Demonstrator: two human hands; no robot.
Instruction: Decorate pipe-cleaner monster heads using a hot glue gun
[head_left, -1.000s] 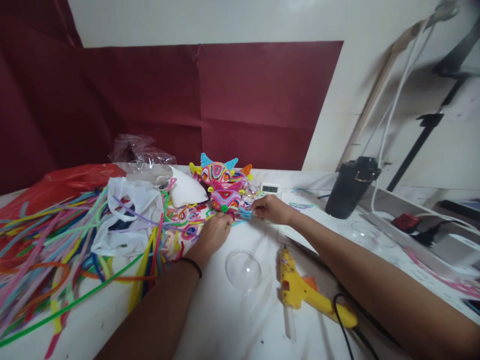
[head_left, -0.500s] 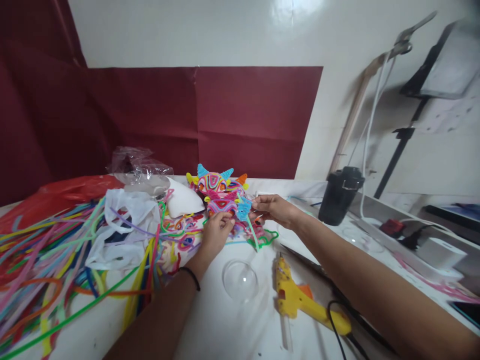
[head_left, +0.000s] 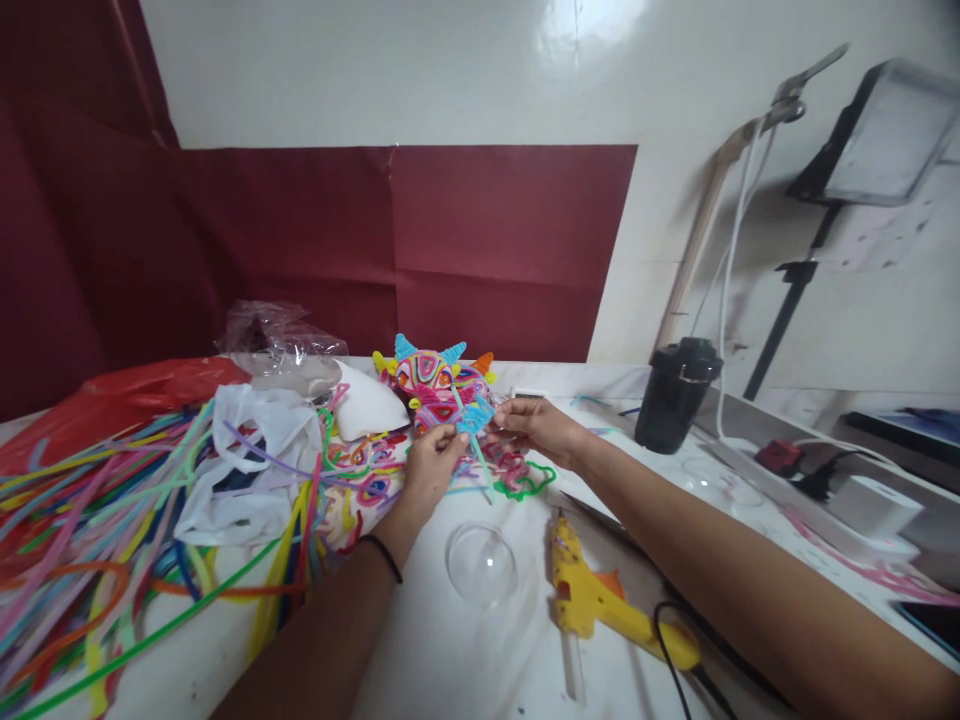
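Note:
A small blue pipe-cleaner piece (head_left: 475, 413) is held up between my hands, with a pale green pipe cleaner (head_left: 481, 465) running across it. My left hand (head_left: 433, 462) pinches its lower left side. On its right edge, the fingertips of my right hand (head_left: 541, 428) are closed. Just behind stands a colourful pipe-cleaner animal head (head_left: 426, 372) with blue horns and orange eyes, partly hidden by the held piece. A loose green pipe cleaner (head_left: 534, 484) curls on the table below my right hand.
Many coloured pipe cleaners (head_left: 82, 520) and a white plastic bag (head_left: 251, 500) cover the left side. A clear plastic dome (head_left: 481, 565) lies in front. A yellow glue gun (head_left: 589, 590) with its cord lies at right, before a black cup (head_left: 675, 395) and a power strip (head_left: 817, 490).
The blue piece has moved left towards my left hand and tilted, with my right hand following. My left fingers now meet its edge. The view has shifted slightly.

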